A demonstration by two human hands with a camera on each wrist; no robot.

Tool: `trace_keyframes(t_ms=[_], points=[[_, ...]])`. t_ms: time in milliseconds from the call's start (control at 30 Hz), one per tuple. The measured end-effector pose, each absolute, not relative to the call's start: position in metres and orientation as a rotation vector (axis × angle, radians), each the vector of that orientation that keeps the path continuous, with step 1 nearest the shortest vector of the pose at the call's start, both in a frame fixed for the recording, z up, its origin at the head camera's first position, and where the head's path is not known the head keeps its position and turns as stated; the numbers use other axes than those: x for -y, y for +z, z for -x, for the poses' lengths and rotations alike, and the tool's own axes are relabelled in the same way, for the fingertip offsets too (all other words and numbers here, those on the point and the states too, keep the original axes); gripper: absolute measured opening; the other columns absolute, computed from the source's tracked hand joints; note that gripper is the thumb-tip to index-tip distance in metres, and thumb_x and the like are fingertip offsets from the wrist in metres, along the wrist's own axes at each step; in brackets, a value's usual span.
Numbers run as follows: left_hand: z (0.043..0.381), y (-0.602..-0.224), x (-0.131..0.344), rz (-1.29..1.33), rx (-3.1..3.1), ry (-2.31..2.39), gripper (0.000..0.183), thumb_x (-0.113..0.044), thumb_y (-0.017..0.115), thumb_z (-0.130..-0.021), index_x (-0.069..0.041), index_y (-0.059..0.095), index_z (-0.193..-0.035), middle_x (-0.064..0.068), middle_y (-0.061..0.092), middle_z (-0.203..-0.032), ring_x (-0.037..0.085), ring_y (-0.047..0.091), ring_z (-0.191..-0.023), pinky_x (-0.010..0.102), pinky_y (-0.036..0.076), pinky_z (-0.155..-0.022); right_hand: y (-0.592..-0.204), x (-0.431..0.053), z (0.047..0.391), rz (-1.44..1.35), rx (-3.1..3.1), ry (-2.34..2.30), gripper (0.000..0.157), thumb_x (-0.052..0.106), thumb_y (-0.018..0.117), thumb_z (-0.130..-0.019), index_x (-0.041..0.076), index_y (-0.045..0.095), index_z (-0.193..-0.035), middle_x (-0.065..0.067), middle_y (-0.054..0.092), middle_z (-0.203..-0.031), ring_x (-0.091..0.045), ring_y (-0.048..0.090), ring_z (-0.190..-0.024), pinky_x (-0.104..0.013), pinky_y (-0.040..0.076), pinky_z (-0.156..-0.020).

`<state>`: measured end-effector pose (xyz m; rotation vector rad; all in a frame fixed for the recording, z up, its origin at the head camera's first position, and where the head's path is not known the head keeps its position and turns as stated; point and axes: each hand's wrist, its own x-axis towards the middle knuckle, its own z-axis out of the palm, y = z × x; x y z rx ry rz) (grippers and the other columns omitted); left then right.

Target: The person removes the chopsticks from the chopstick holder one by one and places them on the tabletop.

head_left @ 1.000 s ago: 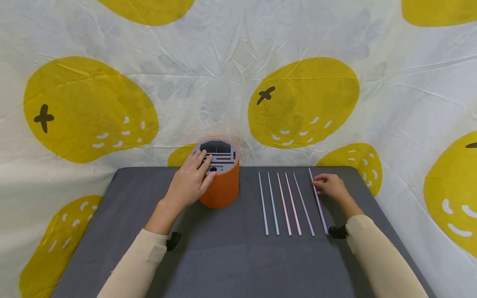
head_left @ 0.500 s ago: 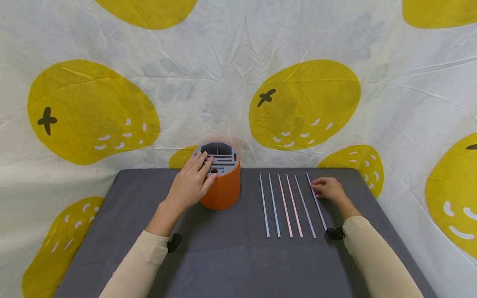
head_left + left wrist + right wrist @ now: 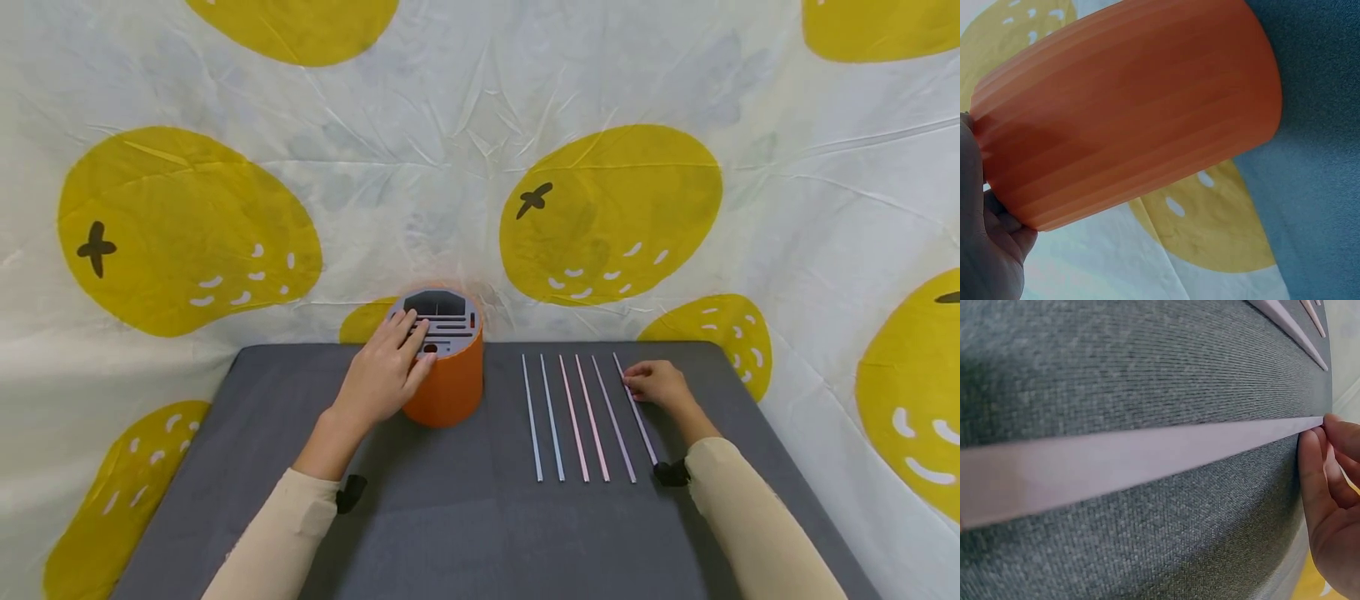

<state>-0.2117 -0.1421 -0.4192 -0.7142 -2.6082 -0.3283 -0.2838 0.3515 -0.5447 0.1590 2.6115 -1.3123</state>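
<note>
In the head view an orange cylindrical organizer (image 3: 450, 392) with a grey slotted top stands at the back of the table. My left hand (image 3: 382, 362) rests over the left of that top with fingers extended and thumb near the front rim. The left wrist view shows its ribbed orange wall (image 3: 1129, 112), the hand at the top end. On the right, my right hand (image 3: 660, 387) pinches a thin lavender stick (image 3: 641, 429) near its far end. Up close, thumb and fingertips grip its far end in the right wrist view, the stick (image 3: 1116, 459) lying along the cloth.
Left of the held stick lie another lavender stick (image 3: 615, 421), two pink sticks (image 3: 573, 421) and two light blue sticks (image 3: 531, 421), roughly parallel. A dark grey cloth covers the table (image 3: 465, 533). Behind it hangs a white curtain (image 3: 420, 225) printed with yellow fruit.
My right hand has shifted the lavender stick left, mostly at its far end, so it slants more like its neighbour. The left hand keeps its place on the organizer.
</note>
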Motion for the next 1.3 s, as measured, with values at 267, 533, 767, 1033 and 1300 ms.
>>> trace_keyframes(t_ms=[267,533,767,1033,1300], points=[[0.211,-0.422,0.143,0.720,2.614,-0.325,0.058,-0.036,0.057,-0.106,-0.001,0.051,-0.151,0.023,0.045,-0.158,0.040,0.040,-0.150,0.054,0.029,-0.126,-0.544,-0.349,0.276,-0.148,-2.658,-1.265,0.028,0.010,0.067,-0.101,-0.012,0.069,-0.118,-0.014,0.073,-0.090,-0.010,0.065,-0.073,-0.023,0.062,-0.064],[0.212,-0.422,0.141,0.722,2.596,-0.324,0.057,-0.036,0.056,-0.106,-0.001,0.051,-0.151,0.023,0.046,-0.158,0.040,0.040,-0.150,0.054,0.030,-0.125,-0.532,-0.354,0.270,-0.058,-2.805,-1.195,0.028,0.018,0.067,-0.102,-0.005,0.072,-0.117,-0.015,0.072,-0.092,-0.015,0.066,-0.074,-0.025,0.062,-0.064],[0.212,-0.421,0.142,0.711,2.595,-0.321,0.057,-0.036,0.056,-0.106,-0.001,0.051,-0.151,0.023,0.046,-0.158,0.040,0.041,-0.150,0.053,0.029,-0.126,-0.503,-0.353,0.256,0.044,-3.042,-1.117,0.026,0.024,0.064,-0.104,0.003,0.073,-0.118,-0.015,0.074,-0.093,-0.016,0.067,-0.072,-0.024,0.056,-0.062],[0.215,-0.419,0.142,0.707,2.619,-0.347,0.061,-0.038,0.054,-0.107,0.003,0.048,-0.152,0.024,0.042,-0.161,0.039,0.035,-0.153,0.055,0.027,-0.127,-0.458,-0.339,0.240,0.110,-3.308,-1.100,0.028,0.027,0.062,-0.105,0.004,0.075,-0.114,-0.018,0.076,-0.099,-0.033,0.071,-0.085,-0.036,0.055,-0.068],[0.210,-0.409,0.166,0.616,2.526,-0.368,0.062,-0.032,0.062,-0.103,0.005,0.049,-0.150,0.025,0.043,-0.159,0.044,0.040,-0.148,0.060,0.032,-0.122,-0.435,-0.318,0.227,0.327,-3.567,-1.164,0.018,0.012,0.066,-0.102,0.001,0.078,-0.109,-0.016,0.075,-0.099,-0.031,0.070,-0.084,-0.005,0.038,-0.073]])
